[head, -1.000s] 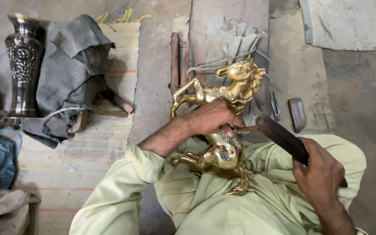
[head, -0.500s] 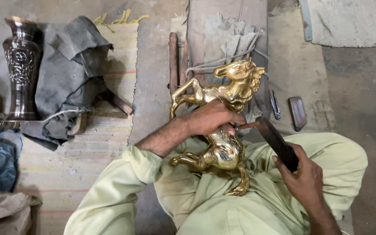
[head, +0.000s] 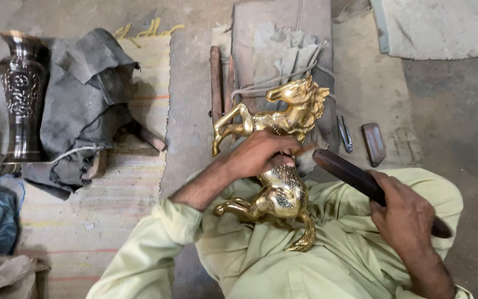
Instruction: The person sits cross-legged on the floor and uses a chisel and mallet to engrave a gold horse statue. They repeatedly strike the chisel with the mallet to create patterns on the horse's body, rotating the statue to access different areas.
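Note:
A shiny brass horse figurine (head: 281,191) rests on my lap, head pointing away from me, forelegs raised. My left hand (head: 261,152) grips its back around the middle. My right hand (head: 405,213) is closed on the dark wooden handle of a long hand tool (head: 349,174). The tool's tip meets the horse's body just beside my left fingers. I wear pale green clothes, and my knees frame the figurine.
A dark engraved metal vase (head: 22,94) stands at the far left beside a crumpled grey cloth (head: 84,99) on a striped mat. Ahead lie a wooden board (head: 283,33), two wooden sticks (head: 217,83), a small metal tool (head: 345,134) and a brown block (head: 374,143).
My right hand and the tool handle have shifted slightly, keeping the tip against the horse. My left hand stays on the figurine.

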